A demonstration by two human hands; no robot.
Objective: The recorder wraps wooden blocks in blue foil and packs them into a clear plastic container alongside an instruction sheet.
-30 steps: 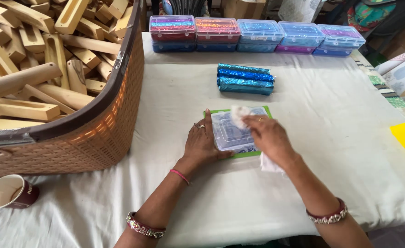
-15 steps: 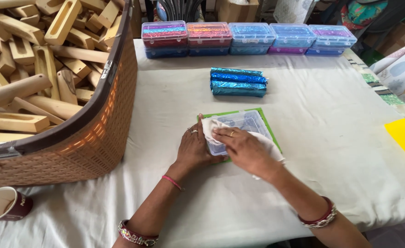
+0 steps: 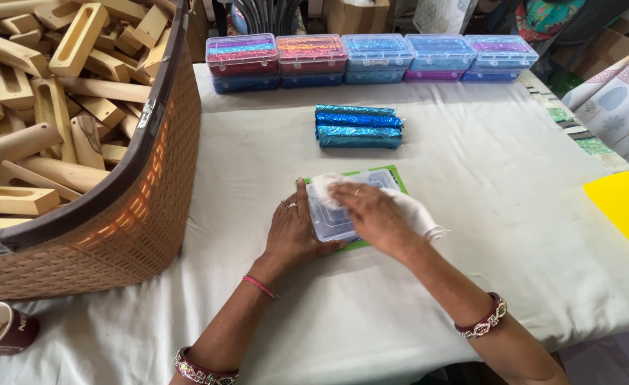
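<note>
A clear plastic box (image 3: 343, 207) with a green base lies flat on the white tablecloth in front of me. My left hand (image 3: 293, 232) rests flat on the cloth against the box's left side, steadying it. My right hand (image 3: 371, 214) lies across the lid and presses a white cloth (image 3: 325, 187) onto it; the rest of the cloth trails out to the right of my palm. A stack of shiny blue foil packs (image 3: 359, 127) sits just beyond the box.
A large brown woven basket (image 3: 125, 214) full of wooden blocks fills the left side. A row of several clear boxes with coloured contents (image 3: 371, 58) lines the far table edge. A maroon cup (image 3: 1, 329) stands bottom left; a yellow sheet (image 3: 628, 207) lies right.
My right hand, which held the white cloth lifted over the box, has come down and moved leftwards across the lid. My left hand stays beside the box.
</note>
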